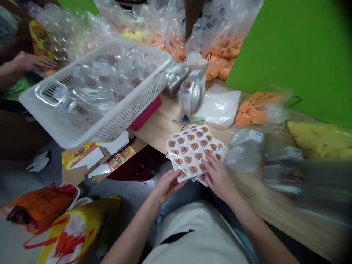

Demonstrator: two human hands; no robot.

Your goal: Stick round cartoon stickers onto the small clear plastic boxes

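A white sheet of burger stickers [194,146] lies at the table's near edge, over more sheets of the same kind [220,145]. My left hand [171,184] pinches the top sheet's lower left corner between thumb and fingers. On the sheet's right side rests my right hand [218,172], fingers stretched flat across it. Just beyond the sheets are a bunch of keys [184,118] with a blue piece and a teal strip. To the right of my right hand stand clear plastic containers [244,150] with a white label.
A white basket [132,110] of clear containers sits at the left, above a pink box [147,114]. Bags of orange pieces [220,58] line the back by a green panel [297,55]. Another person's hand [35,62] shows far left. Shopping bags [90,220] stand below.
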